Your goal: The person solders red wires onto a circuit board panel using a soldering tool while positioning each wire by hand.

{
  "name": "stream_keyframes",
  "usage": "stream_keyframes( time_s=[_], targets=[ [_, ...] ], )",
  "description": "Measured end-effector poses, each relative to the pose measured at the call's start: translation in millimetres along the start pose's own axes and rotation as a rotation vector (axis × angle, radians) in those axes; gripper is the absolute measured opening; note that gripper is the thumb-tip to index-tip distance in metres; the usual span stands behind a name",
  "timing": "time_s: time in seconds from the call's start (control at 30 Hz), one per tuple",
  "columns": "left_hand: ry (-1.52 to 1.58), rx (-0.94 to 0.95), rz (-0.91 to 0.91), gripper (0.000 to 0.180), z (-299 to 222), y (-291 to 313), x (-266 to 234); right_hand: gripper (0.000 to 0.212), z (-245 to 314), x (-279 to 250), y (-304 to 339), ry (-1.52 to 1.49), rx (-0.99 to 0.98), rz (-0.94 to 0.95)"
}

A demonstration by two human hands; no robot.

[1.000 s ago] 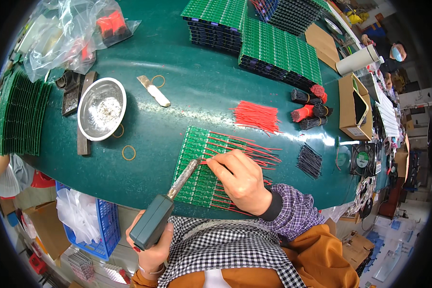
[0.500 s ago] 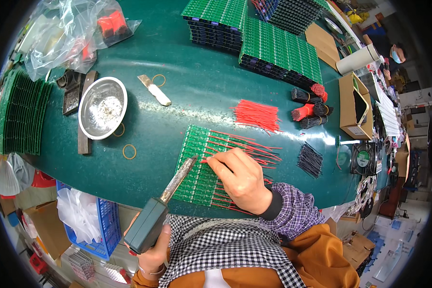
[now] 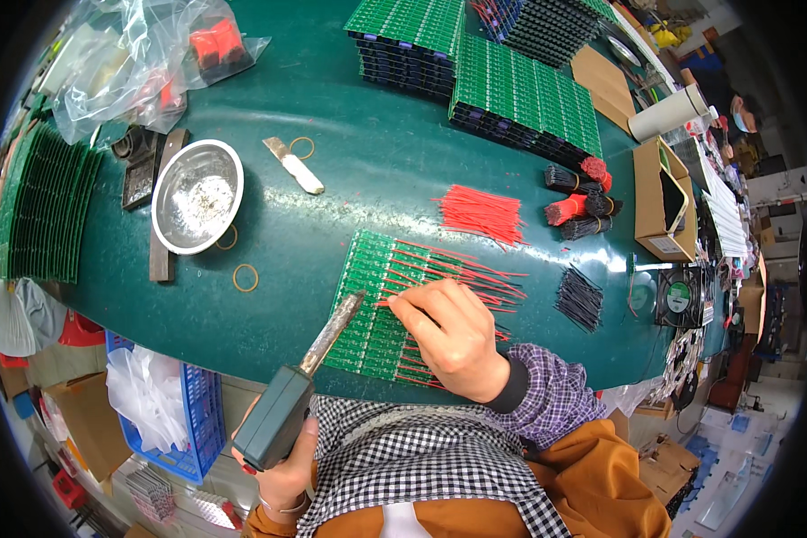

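Observation:
My left hand (image 3: pixel 287 462) is wrapped round the dark green body of a soldering gun (image 3: pixel 276 420). Its long worn tip slants up over the left half of a green circuit board panel (image 3: pixel 368 327). Thumb and forefinger of my right hand (image 3: pixel 453 336) are pinched together on a red wire (image 3: pixel 385 303), whose end lies on the panel just right of the tip. Other red wires (image 3: pixel 484 280) stick out from the panel to the right, partly under my right hand. I cannot tell whether the tip touches the board.
Loose red wires (image 3: pixel 482 215) and black wires (image 3: pixel 579 299) lie right of the panel, with tied bundles (image 3: pixel 590 204) beyond. Stacked circuit panels (image 3: pixel 524 94) stand at the back. To the left are a metal bowl (image 3: pixel 161 211), a white-wrapped blade (image 3: pixel 300 172) and rubber bands (image 3: pixel 245 278).
The soldering gun's tip has drawn slightly left, away from the wire end. My right hand keeps its pinch in nearly the same place. The view has shifted a little.

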State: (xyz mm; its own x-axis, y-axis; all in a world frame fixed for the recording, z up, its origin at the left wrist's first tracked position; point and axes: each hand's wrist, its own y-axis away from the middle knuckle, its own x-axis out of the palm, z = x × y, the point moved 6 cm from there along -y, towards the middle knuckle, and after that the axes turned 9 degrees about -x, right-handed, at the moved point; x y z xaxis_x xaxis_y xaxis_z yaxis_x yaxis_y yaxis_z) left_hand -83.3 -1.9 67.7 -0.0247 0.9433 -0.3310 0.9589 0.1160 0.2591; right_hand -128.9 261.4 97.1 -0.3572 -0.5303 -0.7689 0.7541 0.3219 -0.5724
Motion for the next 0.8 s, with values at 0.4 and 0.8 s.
stream_keyframes(
  time_s=[0.4,0.8],
  targets=[
    [-0.012,0.070,0.059,0.028,-8.5,-5.4,7.4,0.032,0.1,6.0,4.4,-0.015,-0.021,0.028],
    [-0.051,0.115,0.071,0.026,-11.1,-6.1,9.6,0.027,-0.2,5.9,3.3,-0.015,-0.004,0.015]
  ],
)
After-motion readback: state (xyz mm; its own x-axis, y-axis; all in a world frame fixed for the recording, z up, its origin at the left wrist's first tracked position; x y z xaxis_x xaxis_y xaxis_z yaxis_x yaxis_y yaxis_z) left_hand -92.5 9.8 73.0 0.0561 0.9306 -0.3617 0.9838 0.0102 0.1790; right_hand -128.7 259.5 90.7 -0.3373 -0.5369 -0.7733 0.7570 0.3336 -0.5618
